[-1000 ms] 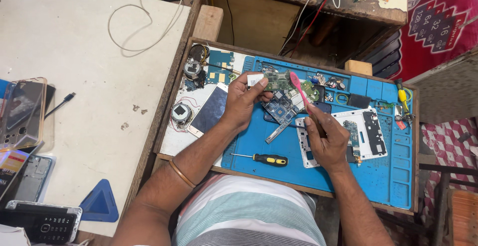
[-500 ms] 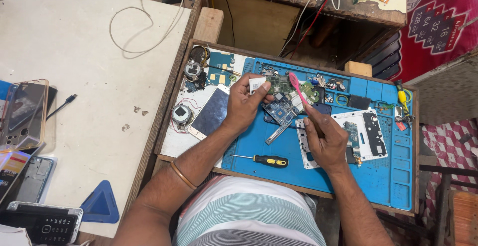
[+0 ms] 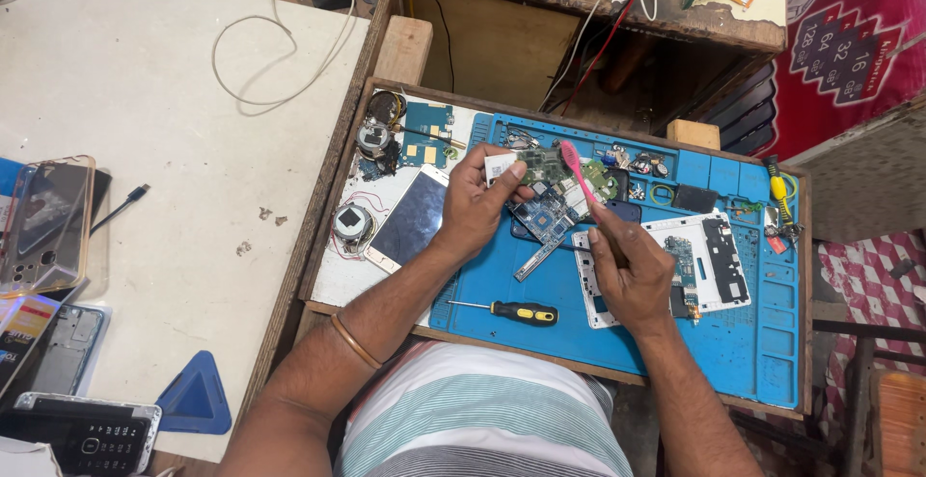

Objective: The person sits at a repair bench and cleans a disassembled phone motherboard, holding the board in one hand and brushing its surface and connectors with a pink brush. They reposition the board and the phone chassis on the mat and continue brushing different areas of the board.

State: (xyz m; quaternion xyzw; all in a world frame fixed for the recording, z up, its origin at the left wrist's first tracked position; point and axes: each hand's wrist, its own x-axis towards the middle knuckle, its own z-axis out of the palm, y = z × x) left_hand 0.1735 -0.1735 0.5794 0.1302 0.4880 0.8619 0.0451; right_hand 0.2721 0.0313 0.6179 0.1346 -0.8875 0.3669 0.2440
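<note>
You are sitting at a white table (image 3: pixel 164 178) adjoining a wooden bench (image 3: pixel 540 53); red cloth (image 3: pixel 849 43) is hanging right, daylight falling evenly.

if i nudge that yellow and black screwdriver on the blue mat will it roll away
Probably only a little. The screwdriver has a round handle, so it could roll, but it lies flat on the blue mat, which looks grippy. It seems light and stiff, easy to pick up.

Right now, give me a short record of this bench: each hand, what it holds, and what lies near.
Left hand: holds a circuit board down on the blue mat.
Right hand: grips a pink brush, its tip at the board.
Near: yellow-and-black screwdriver, white phone frame, phone screen.
Left table: clear phone case, blue triangular pick.
</note>
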